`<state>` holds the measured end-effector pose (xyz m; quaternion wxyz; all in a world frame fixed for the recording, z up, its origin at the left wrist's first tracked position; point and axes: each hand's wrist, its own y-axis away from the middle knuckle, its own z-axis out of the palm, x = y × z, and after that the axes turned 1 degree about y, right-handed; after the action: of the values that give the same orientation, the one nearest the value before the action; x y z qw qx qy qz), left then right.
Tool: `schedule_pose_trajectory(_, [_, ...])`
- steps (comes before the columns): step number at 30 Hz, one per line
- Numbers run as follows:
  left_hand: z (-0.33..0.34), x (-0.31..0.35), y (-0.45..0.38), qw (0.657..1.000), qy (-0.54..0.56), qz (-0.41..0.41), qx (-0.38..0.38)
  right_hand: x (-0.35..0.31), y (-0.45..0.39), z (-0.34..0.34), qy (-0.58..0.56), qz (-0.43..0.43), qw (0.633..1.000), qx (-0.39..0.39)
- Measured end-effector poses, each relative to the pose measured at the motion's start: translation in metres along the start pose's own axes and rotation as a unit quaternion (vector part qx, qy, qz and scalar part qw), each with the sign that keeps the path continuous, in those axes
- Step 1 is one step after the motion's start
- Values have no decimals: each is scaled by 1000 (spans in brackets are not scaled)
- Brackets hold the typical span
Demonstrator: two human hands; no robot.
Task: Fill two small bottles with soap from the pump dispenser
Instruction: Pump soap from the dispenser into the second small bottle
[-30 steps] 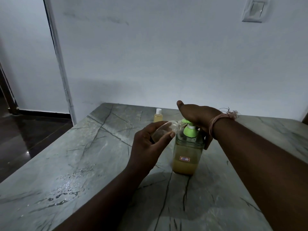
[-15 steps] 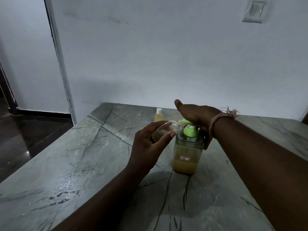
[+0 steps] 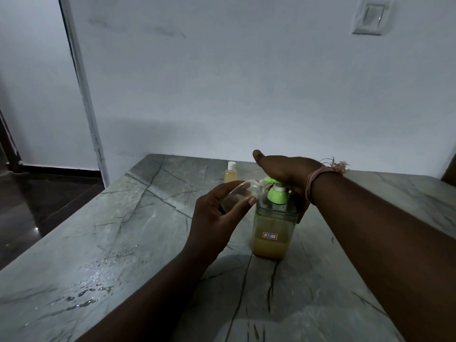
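Left hand [image 3: 217, 218] clamps tilted bottle [image 3: 237, 195] at green nozzle [image 3: 269, 180]; right hand [image 3: 283, 171] flat on pump [image 3: 277, 193]. Risk: mouth misaligned, soap spills onto counter [image 3: 123, 243].

**Grey stone tabletop with two soap containers and a wet patch**

A grey-green marble-like tabletop [image 3: 153, 243], crossed by dark veins, runs from the near edge back to the white wall. On it stands the pump dispenser [image 3: 272, 230], a clear square-sided bottle with a green pump head, a small white label reading 35 and yellowish soap filling its lower part. Further back, near the wall, a small bottle [image 3: 231, 174] with a white cap stands upright, filled with yellow liquid. Water droplets [image 3: 91, 290] lie spattered on the near left part of the surface.
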<state>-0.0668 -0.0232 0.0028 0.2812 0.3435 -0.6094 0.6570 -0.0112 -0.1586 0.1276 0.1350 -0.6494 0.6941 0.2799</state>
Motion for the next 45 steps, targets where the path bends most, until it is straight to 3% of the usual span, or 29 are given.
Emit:
schedule_pose_trajectory(2, [-1,1,0,1000,-6,1,2,-1,6,-3,-33,55,996,-57])
schedule_pose_trajectory(4, [-1,0,0,1000,-3,0,3,-1,9,-3,-39,66,995,-68])
schedule_pose_trajectory(7, [0,-1,0,1000,-9,2,0,2,-3,2,48,-25,998,29])
schedule_pose_trajectory(11, [0,0,1,1000,-10,-1,-2,4,-10,3,61,-34,996,48])
schedule_pose_trajectory(17, [0,1,1,1000,3,-7,3,6,-3,-5,-93,107,985,-96])
schedule_pose_trajectory(22, [1,-2,-1,1000,2,-8,-2,7,-16,3,36,-20,997,64])
schedule_pose_trajectory(26, [0,0,1,1000,3,-7,-5,8,-18,3,42,-22,998,48])
schedule_pose_trajectory(31, [-2,0,0,1000,-3,-10,-3,3,-3,-6,-54,13,997,-44])
schedule_pose_trajectory(36, [0,-2,0,1000,-4,-5,-7,2,-9,3,48,-29,998,30])
schedule_pose_trajectory(39, [-1,-1,0,1000,-2,-5,-11,3,-11,3,46,-35,997,44])
schedule_pose_trajectory(45, [-1,0,0,1000,2,-3,-8,6,-4,-6,-90,102,986,-94])
